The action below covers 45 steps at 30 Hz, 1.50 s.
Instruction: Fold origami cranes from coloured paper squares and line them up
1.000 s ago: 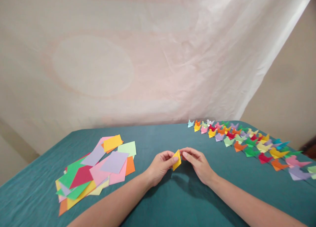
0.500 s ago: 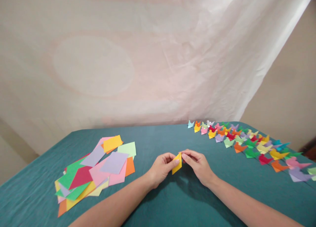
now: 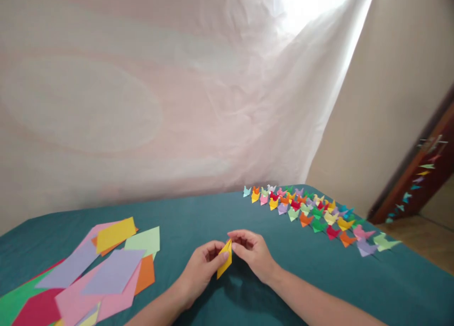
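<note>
A small piece of yellow folded paper [image 3: 223, 263], shaped like a narrow diamond, is held above the cloth in the middle of the head view. My left hand [image 3: 204, 268] grips its left side, with the thumb flat on the front face and the fingers behind. At the paper's upper tip, the thumb and forefinger of my right hand [image 3: 254, 256] are closed in a pinch. The remaining right fingers are curled and partly hidden.
Loose coloured paper sheets [image 3: 111, 271] overlap at the left. Rows of small folded paper birds [image 3: 307, 219] stand at the right on the green tablecloth [image 3: 198, 217]. A pale sheet [image 3: 198, 103] hangs behind; a brown door [image 3: 431, 174] with a paper-bird string is far right.
The view has swung to the right, bringing the door into sight and shifting everything leftward. Both hands keep nearly the same hold on the yellow folded paper.
</note>
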{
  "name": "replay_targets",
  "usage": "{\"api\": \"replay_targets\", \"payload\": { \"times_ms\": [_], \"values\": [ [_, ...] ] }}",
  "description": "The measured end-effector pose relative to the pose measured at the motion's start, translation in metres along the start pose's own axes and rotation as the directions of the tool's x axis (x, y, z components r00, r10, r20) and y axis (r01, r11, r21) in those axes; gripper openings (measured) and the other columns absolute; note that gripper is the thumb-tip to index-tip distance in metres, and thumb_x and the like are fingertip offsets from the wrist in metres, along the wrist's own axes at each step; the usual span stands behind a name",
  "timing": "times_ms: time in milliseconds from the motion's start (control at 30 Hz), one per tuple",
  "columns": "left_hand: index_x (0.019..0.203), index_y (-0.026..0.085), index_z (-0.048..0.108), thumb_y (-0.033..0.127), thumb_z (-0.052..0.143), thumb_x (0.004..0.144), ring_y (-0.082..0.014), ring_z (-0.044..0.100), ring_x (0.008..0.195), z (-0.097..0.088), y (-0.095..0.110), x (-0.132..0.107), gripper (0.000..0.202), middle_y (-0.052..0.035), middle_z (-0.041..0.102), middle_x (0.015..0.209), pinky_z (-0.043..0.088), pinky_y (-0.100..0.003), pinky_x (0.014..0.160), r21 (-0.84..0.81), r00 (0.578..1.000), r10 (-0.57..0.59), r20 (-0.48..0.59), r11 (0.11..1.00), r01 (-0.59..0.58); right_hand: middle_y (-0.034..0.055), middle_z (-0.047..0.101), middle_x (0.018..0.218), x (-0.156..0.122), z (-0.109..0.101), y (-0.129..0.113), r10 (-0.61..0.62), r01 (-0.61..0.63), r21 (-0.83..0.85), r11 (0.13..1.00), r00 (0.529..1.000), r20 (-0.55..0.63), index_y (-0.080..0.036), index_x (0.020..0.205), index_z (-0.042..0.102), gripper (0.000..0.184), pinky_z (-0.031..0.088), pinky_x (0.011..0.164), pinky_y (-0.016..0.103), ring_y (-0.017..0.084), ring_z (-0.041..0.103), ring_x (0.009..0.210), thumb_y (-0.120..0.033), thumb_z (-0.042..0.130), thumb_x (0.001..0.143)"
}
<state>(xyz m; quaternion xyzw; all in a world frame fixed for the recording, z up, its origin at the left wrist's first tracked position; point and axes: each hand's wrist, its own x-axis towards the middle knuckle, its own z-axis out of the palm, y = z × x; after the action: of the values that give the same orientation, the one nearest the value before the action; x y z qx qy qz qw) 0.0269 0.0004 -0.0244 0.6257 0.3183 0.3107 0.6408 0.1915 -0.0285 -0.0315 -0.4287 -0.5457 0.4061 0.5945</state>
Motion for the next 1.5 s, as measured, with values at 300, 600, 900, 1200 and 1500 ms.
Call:
{"api": "replay_targets", "payload": {
  "times_ms": [300, 600, 900, 1200, 1500],
  "values": [
    [0.078, 0.012, 0.061, 0.049, 0.068, 0.069, -0.0109, 0.048, 0.063, 0.005, -0.001, -0.004, 0.039, -0.0005, 0.057, 0.069, 0.036, -0.021, 0.060, -0.040, 0.998, 0.022, -0.059, 0.999, -0.024, 0.0020, 0.062, 0.078, -0.003, -0.005, 0.002, -0.085, 0.099, -0.140, 0.985, 0.991, 0.100, -0.019, 0.090, 0.067, 0.016, 0.045, 0.062, 0.024, 0.013, 0.054, 0.067, -0.021, 0.059, 0.076],
    [0.080, 0.010, 0.061, 0.045, 0.069, 0.070, -0.0106, 0.048, 0.064, 0.006, -0.003, -0.005, 0.037, -0.0011, 0.057, 0.071, 0.035, -0.022, 0.061, -0.087, 0.997, 0.012, -0.071, 0.996, -0.018, 0.0036, 0.062, 0.080, -0.005, -0.003, 0.001, -0.148, 0.172, -0.256, 0.951, 0.983, 0.111, -0.018, 0.091, 0.067, 0.017, 0.048, 0.065, 0.026, 0.014, 0.057, 0.070, -0.024, 0.058, 0.078],
    [0.077, 0.010, 0.061, 0.050, 0.070, 0.065, -0.0086, 0.043, 0.057, 0.006, -0.003, -0.006, 0.043, 0.0002, 0.056, 0.064, 0.030, -0.021, 0.054, -0.134, 0.993, -0.032, -0.117, 0.991, 0.016, 0.0048, 0.061, 0.081, -0.009, -0.001, -0.001, -0.132, 0.154, -0.318, 0.936, 0.987, 0.087, -0.017, 0.098, 0.059, 0.020, 0.050, 0.068, 0.029, 0.017, 0.057, 0.072, -0.025, 0.057, 0.079],
    [0.077, 0.011, 0.063, 0.052, 0.072, 0.062, -0.0102, 0.047, 0.060, 0.006, -0.001, -0.006, 0.045, -0.0005, 0.059, 0.066, 0.032, -0.022, 0.057, -0.162, 0.992, -0.042, -0.122, 0.987, 0.022, 0.0026, 0.058, 0.076, -0.011, 0.002, -0.007, -0.212, 0.233, -0.410, 0.882, 0.973, 0.095, -0.019, 0.084, 0.056, 0.005, 0.047, 0.067, 0.027, 0.016, 0.056, 0.071, -0.022, 0.056, 0.080],
    [0.076, 0.011, 0.065, 0.048, 0.073, 0.062, -0.0100, 0.046, 0.060, 0.006, -0.004, -0.005, 0.041, -0.0004, 0.059, 0.066, 0.033, -0.022, 0.059, -0.190, 0.988, -0.034, -0.152, 0.982, 0.005, 0.0044, 0.059, 0.079, -0.008, 0.001, -0.012, -0.292, 0.339, -0.449, 0.827, 0.941, 0.172, -0.020, 0.079, 0.059, 0.007, 0.048, 0.068, 0.029, 0.017, 0.057, 0.073, -0.023, 0.053, 0.082]
  ]
}}
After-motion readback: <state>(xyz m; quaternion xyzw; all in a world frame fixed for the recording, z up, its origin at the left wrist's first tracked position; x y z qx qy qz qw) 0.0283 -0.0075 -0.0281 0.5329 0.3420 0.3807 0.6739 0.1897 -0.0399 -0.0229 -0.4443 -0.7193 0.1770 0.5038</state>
